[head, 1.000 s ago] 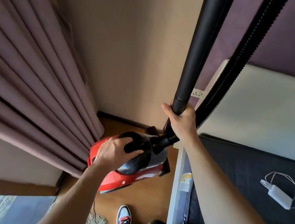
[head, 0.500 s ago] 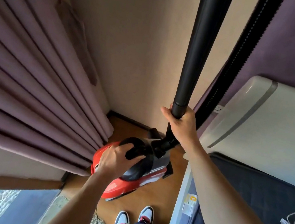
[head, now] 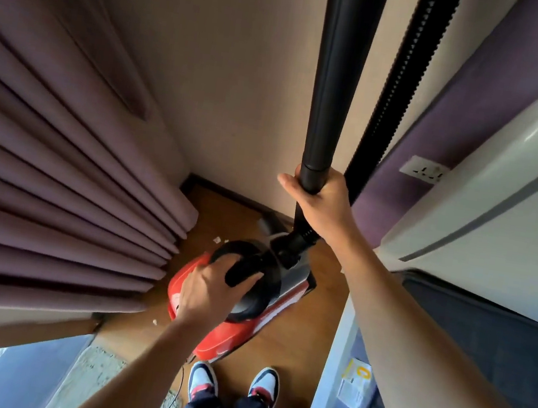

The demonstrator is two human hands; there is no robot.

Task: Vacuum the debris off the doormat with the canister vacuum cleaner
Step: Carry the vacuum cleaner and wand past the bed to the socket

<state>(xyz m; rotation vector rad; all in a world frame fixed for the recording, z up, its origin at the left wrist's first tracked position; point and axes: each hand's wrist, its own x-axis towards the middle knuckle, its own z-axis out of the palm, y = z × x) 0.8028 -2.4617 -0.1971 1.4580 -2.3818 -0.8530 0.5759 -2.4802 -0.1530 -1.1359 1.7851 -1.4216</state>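
A red canister vacuum (head: 225, 336) with a black carry handle hangs over the wooden floor between curtain and bed. My left hand (head: 214, 289) is closed around that black handle. My right hand (head: 319, 204) grips the black wand (head: 337, 75) where it narrows toward the hose joint; the wand runs straight up out of the frame. The ribbed black hose (head: 398, 83) rises beside it. A corner of the speckled doormat (head: 91, 379) shows at the bottom left, by my shoes. Small white scraps (head: 217, 240) lie on the floor near the curtain.
Pleated mauve curtains (head: 55, 191) fill the left side. A bed with a dark mattress (head: 481, 354) and a pale headboard (head: 503, 202) stands close on the right. A wall socket (head: 424, 170) sits on the purple wall. A thin cord (head: 176, 395) trails by my left shoe.
The view has tilted down and closer, so both shoes and the floor scraps show. Both hands keep the same grips on the handle and the wand.
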